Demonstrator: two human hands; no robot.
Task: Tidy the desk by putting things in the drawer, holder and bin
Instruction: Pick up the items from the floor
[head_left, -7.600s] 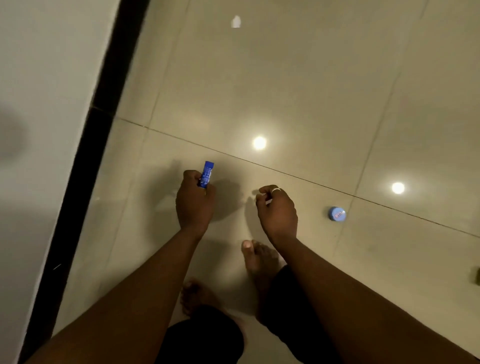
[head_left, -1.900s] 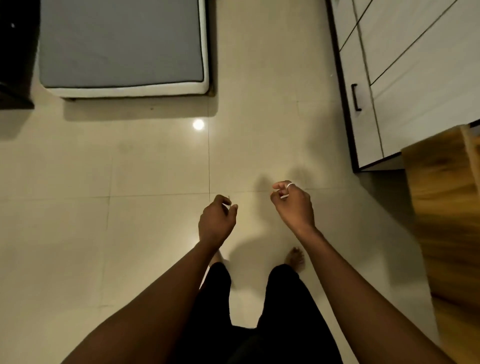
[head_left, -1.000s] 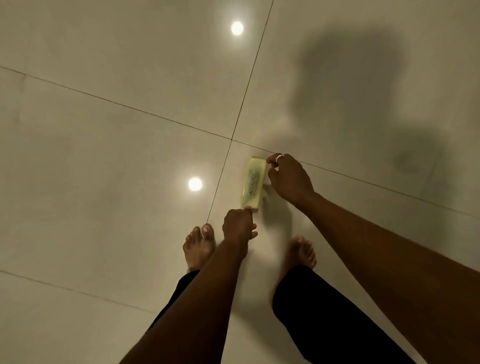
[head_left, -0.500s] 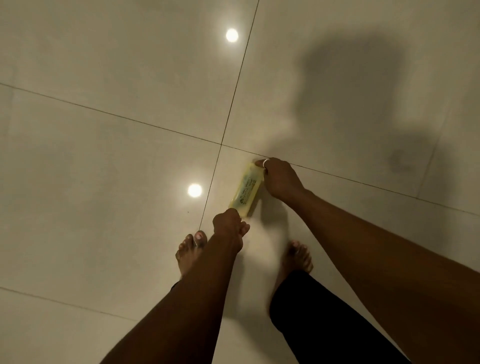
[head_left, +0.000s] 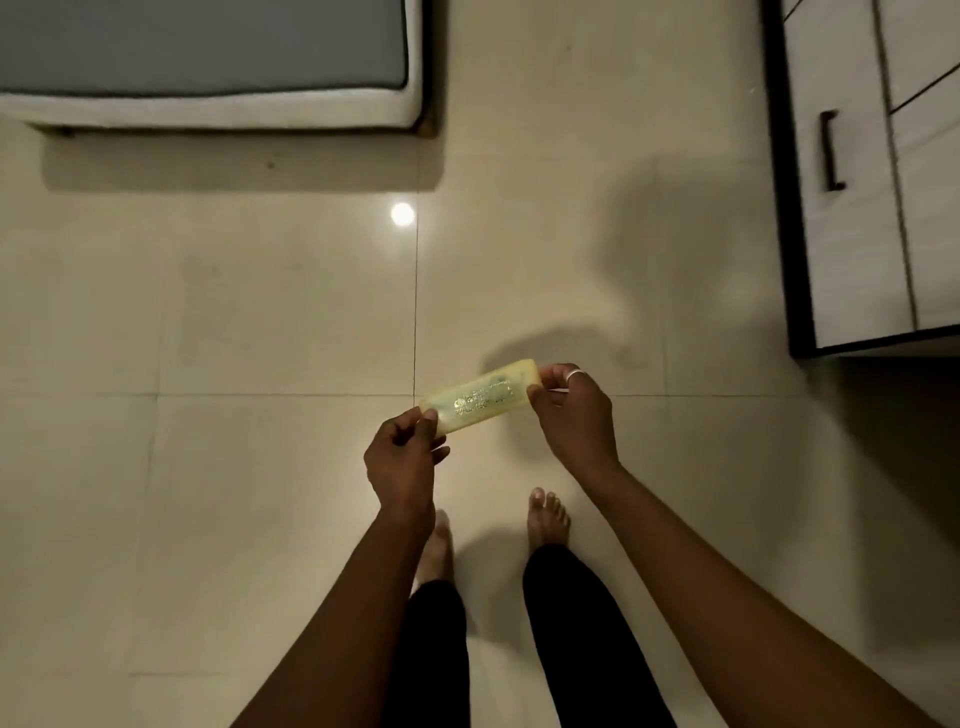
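A pale yellow, translucent flat case (head_left: 480, 397) with printed lettering is held in the air above the tiled floor, tilted with its right end higher. My left hand (head_left: 402, 460) pinches its lower left end. My right hand (head_left: 571, 410), with a ring on one finger, grips its upper right end. I am standing, and my bare feet show below the hands. No desk, drawer, holder or bin is in view.
A grey mattress with a white edge (head_left: 208, 109) lies on the floor at the top left. A white cabinet with a black handle (head_left: 831, 150) stands at the top right. Glossy beige tiles (head_left: 234, 467) cover the floor.
Both hands have lifted the yellow case up from the floor. The view has risen, so the mattress and cabinet are in sight again.
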